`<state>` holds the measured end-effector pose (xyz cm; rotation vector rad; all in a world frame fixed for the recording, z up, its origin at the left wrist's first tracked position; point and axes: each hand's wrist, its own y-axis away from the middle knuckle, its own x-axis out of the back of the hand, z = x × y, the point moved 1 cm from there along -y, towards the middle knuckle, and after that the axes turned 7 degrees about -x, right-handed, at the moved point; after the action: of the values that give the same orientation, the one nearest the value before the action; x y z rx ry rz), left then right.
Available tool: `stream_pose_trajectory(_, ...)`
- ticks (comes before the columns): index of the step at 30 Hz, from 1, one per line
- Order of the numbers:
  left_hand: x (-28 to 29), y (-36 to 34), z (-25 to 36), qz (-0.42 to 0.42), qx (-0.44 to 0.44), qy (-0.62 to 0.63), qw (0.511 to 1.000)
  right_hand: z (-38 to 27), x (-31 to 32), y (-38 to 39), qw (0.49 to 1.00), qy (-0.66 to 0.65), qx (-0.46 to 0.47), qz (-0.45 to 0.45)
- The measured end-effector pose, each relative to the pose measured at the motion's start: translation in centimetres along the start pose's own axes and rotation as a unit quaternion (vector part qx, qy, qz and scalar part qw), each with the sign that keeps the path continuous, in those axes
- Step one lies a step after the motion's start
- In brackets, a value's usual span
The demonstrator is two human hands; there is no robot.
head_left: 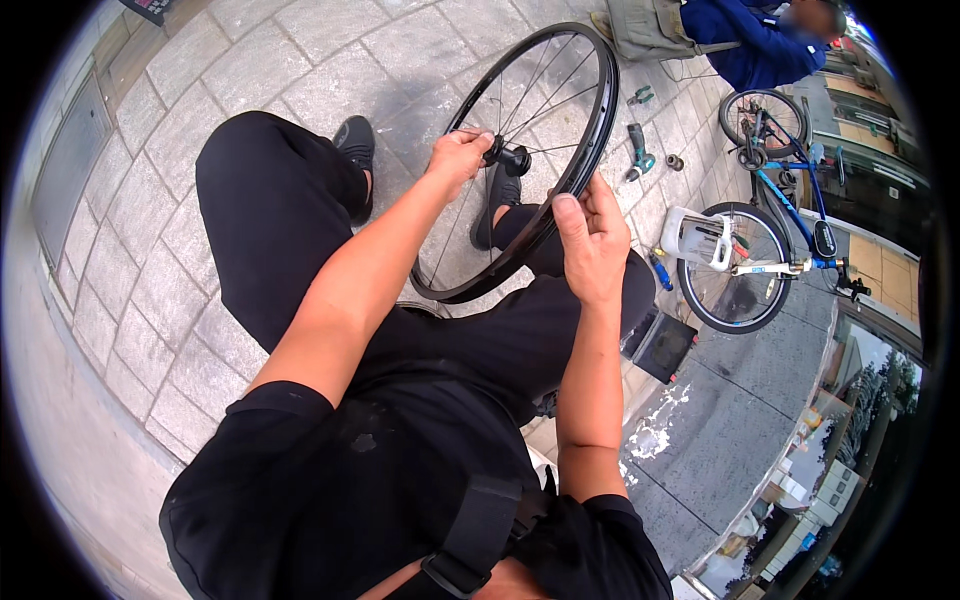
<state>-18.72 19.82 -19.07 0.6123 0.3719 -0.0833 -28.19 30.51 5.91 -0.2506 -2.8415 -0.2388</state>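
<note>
The black bicycle wheel (517, 160) is held tilted in front of the person's legs, with both hands on it. The left hand (460, 162) is closed at the middle of the wheel, its fingertips pinching the near end of the black hub (495, 152). The right hand (595, 243) grips the lower right side of the bare rim (603, 100), thumb laid over it and fingers curled along the outer side. So the hub lies at the left hand, the rim at the right hand, with spokes between the 2. The rim's bottom edge hangs near the thighs; whether it touches them cannot be told.

Well to the right of the right hand stands a white plastic jug (697, 238), cut open, in front of a blue bicycle (785, 195); its contents are too small to make out. Below it, near the right knee, is a flat black box (661, 345); whether it holds anything is unclear. On the paving (330, 85) lie a screwdriver (660, 271) by the jug and, farther off, a teal drill (640, 155) and pliers (641, 95). 1 other person (750, 45), in blue, is beyond.
</note>
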Motion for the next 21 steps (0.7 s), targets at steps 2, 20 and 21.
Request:
stream_pose_trajectory(2, -0.3, 0.0, 0.2, -0.01, 0.005, 0.008, 1.0, 4.6, 4.7, -2.5, 1.0, 0.026, -0.013, -0.001)
stream_pose_trajectory(20, -1.1, -0.8, -0.7, 0.005, -0.019, -0.038, 0.999, 8.8, 1.0, -12.8, 0.644, 0.743, 0.153, -0.1)
stream_pose_trajectory(21, -1.0, -1.0, -0.5, 0.004, -0.016, -0.028, 0.999, 8.9, 1.2, -12.6, 0.636, 0.748, 0.17, -0.086)
